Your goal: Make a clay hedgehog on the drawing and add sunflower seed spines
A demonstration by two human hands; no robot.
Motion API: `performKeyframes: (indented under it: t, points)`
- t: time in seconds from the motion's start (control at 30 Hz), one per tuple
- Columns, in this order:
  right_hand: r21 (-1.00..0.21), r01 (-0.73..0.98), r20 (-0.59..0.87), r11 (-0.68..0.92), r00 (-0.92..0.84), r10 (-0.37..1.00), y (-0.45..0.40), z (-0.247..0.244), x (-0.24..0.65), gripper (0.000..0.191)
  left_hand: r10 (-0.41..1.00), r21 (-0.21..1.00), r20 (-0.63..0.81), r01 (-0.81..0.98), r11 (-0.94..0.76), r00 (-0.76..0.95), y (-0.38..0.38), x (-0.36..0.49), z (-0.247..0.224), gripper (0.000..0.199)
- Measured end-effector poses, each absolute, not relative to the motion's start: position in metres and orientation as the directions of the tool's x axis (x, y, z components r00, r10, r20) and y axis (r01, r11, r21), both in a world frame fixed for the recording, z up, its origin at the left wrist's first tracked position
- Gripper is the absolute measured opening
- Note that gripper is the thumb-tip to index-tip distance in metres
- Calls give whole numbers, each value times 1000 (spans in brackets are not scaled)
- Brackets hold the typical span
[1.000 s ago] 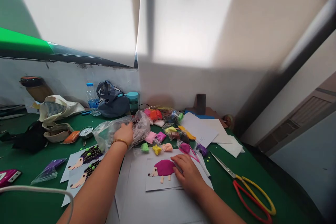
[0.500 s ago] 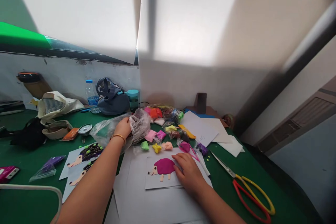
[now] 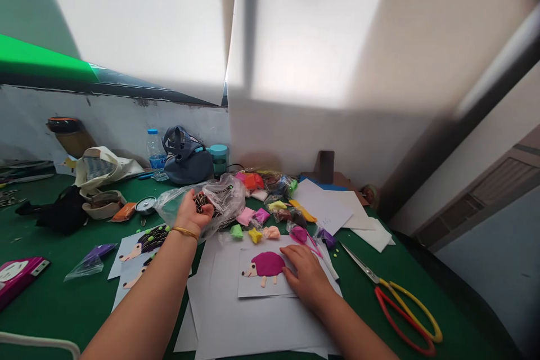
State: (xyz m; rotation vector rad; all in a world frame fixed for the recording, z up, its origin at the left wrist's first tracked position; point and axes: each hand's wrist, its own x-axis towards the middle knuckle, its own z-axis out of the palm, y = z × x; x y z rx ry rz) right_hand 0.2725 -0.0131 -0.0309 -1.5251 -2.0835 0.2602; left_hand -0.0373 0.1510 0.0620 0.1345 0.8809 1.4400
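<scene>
My left hand (image 3: 194, 211) is turned palm up at the mouth of a clear plastic bag (image 3: 230, 197). Its fingers curl around a handful of dark, pale-streaked sunflower seeds (image 3: 201, 201). On a small white card, my right hand (image 3: 307, 273) lies with fingers spread, touching the edge of a magenta clay hedgehog (image 3: 270, 264) with a peach face and legs. The card rests on larger sheets of white paper (image 3: 228, 320). Partly behind my left forearm are finished hedgehog cards (image 3: 147, 244) with dark spines and green dots.
Several wrapped clay pieces (image 3: 255, 235) lie beyond the card. Large scissors (image 3: 379, 281) with red and yellow handles lie at right, blades partly open. Bags, a water bottle (image 3: 156, 152) and a teal-lidded cup (image 3: 218, 158) stand along the wall. A pink box-like object (image 3: 21, 278) sits at left.
My left hand has come out of the plastic bag and turned palm up, showing sunflower seeds. The right hand stays on the card. The view has shifted slightly left.
</scene>
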Motion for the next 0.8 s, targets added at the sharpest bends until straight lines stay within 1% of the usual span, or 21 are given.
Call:
performKeyframes:
  t: [0.03, 0.2, 0.33, 0.43, 0.57, 0.63, 0.7, 0.8]
  points:
    - [-457, 822, 299, 339, -217, 929, -13, -31, 274, 42, 890, 558, -441, -812, 168, -118, 145, -36, 63, 32]
    - [-472, 803, 293, 363, -246, 924, -15, -30, 280, 43, 916, 491, -391, -862, 122, -93, 104, -26, 70, 30]
    - [-472, 796, 319, 379, -247, 915, -16, -27, 281, 39, 928, 469, -373, -859, 204, 17, 67, -7, 66, 27]
    - [-466, 801, 321, 376, -243, 916, -15, -26, 280, 40, 910, 476, -395, -818, 322, 128, 48, 12, 55, 24]
    - [-457, 803, 283, 383, -277, 918, -13, -28, 280, 41, 866, 535, -444, -708, 462, 230, 44, 34, 35, 23]
    - [-452, 796, 282, 402, -301, 911, -12, -30, 282, 38, 855, 586, -456, -640, 498, 248, 49, 39, 27, 21]
    - [-446, 786, 295, 428, -323, 899, -10, -32, 285, 35, 857, 652, -453, -564, 507, 247, 55, 41, 20, 22]
    - [-446, 770, 294, 456, -355, 887, -8, -32, 289, 33, 885, 767, -413, -443, 464, 214, 62, 41, 15, 26]
